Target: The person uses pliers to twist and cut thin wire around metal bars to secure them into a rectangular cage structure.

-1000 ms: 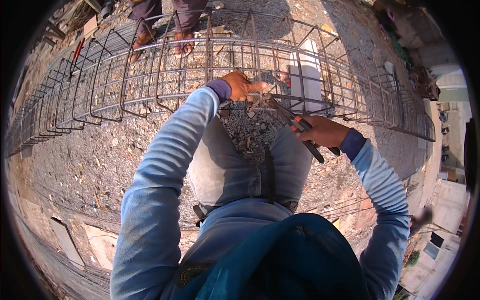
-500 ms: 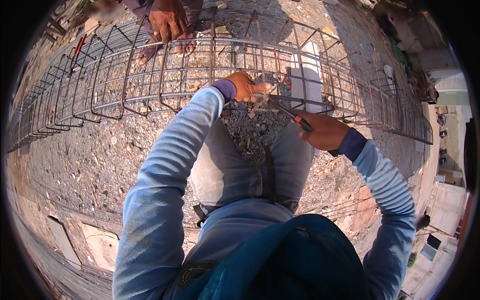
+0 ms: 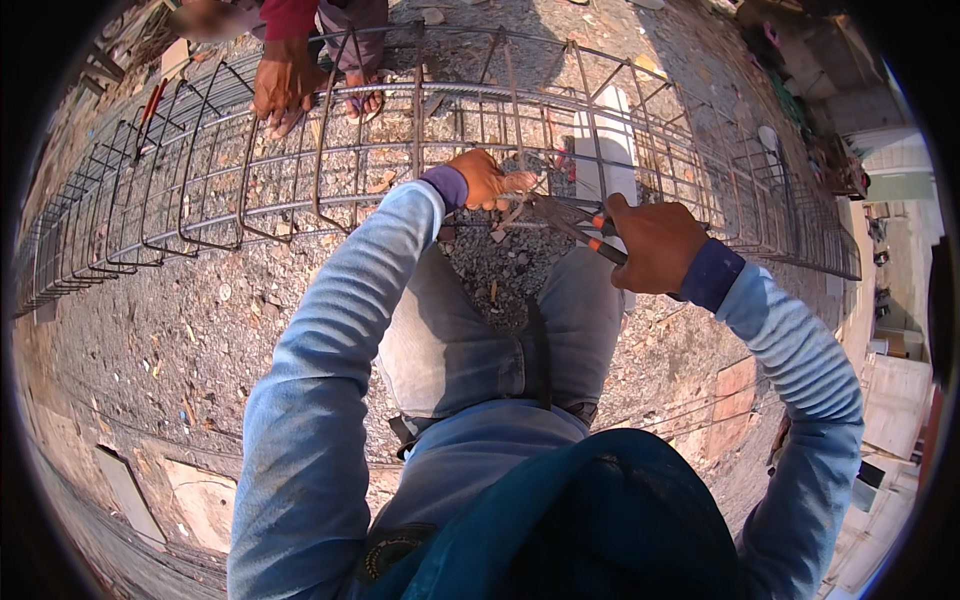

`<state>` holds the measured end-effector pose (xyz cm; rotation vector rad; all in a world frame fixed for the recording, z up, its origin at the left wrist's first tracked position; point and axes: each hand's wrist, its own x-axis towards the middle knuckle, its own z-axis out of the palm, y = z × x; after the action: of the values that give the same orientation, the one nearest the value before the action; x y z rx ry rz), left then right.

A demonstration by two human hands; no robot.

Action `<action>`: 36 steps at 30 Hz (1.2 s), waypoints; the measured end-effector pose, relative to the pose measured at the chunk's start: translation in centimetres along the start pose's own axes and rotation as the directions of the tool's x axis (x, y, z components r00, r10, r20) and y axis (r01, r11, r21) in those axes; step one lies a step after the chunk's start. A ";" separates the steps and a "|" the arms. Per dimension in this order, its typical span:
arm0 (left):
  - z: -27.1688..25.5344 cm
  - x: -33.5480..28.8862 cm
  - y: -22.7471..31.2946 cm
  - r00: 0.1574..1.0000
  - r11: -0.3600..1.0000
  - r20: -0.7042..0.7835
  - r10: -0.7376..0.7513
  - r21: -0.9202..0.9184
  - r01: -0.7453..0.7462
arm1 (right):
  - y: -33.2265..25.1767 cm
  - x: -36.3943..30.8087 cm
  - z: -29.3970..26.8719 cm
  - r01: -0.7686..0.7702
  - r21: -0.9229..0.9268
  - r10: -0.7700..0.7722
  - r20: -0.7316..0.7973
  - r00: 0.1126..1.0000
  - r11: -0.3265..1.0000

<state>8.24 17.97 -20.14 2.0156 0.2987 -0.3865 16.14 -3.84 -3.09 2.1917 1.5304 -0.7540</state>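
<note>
A long rebar cage [image 3: 418, 120] of bars and square stirrups lies across the ground in front of me. My left hand [image 3: 480, 181] is over its near side, with fingers closed on thin tie wire [image 3: 516, 210] whose pale strands stick out past the fingertips. My right hand [image 3: 655, 245] grips pincers [image 3: 578, 228] with black and orange handles. Those handles stand apart, and the jaws point left, close to the wire and the near bar. What exactly the jaws touch is too small to tell.
Across the cage, a co-worker's hand [image 3: 283, 85] reaches down to the bars, sandalled feet [image 3: 362, 103] beside it. A red-handled tool [image 3: 153, 102] rests at the cage's left part. A pale board [image 3: 606, 150] lies beneath the bars. Gravel and debris [image 3: 200, 330] cover the ground.
The pincers' handles have spread apart and my right hand has shifted slightly right. My left hand stays nearly in place. The co-worker's hand has moved left and lower along the cage.
</note>
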 end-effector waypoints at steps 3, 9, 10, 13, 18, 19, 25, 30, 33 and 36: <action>0.0 -0.5 0.2 1.000 1.000 0.001 0.020 0.001 -0.020 | -0.7 -1.6 0.6 0.010 -0.301 -0.084 -0.233 0.969 0.953; 0.3 1.3 -1.9 1.000 0.999 -0.019 0.024 0.024 -0.023 | -0.8 -2.6 2.0 -0.045 -0.571 -0.280 -0.469 0.838 0.820; 0.5 1.5 -2.1 0.992 0.991 -0.027 0.119 0.061 -0.118 | -0.6 -2.8 1.9 -0.036 -0.472 -0.184 -0.412 0.892 0.881; 0.3 0.6 0.3 0.999 0.997 -0.014 -0.051 0.056 0.052 | 0.6 -2.6 1.0 0.016 -0.291 -0.104 -0.289 0.952 0.957; 0.2 0.0 0.0 0.998 0.998 -0.038 -0.059 0.011 0.060 | -1.4 -2.3 0.3 -0.140 0.124 0.137 0.029 0.990 0.982; 0.4 0.0 0.0 0.998 0.998 -0.038 -0.059 0.012 0.059 | -1.3 -2.2 0.7 -0.140 0.125 0.138 0.029 0.990 0.982; 0.5 0.2 0.2 0.999 1.000 -0.045 0.014 0.016 -0.014 | 0.3 -1.4 -2.6 -0.367 0.407 0.226 0.353 0.908 0.837; 0.2 1.1 -1.5 0.999 0.998 -0.014 0.047 0.052 -0.046 | -1.2 -1.4 -3.4 0.008 -0.259 -0.063 -0.205 0.977 0.966; 0.4 0.6 -0.5 1.000 1.000 -0.017 -0.001 0.027 0.001 | -2.1 -1.9 -3.1 0.012 0.041 -0.013 0.027 1.000 0.999; 0.3 0.4 0.0 1.000 1.000 -0.024 0.003 0.020 -0.003 | -1.3 -2.2 -2.1 -0.079 0.317 0.028 0.161 0.987 0.945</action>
<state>8.57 17.70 -20.47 2.0415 0.3076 -0.3651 14.82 -3.84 -0.07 2.3253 1.3421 -1.2001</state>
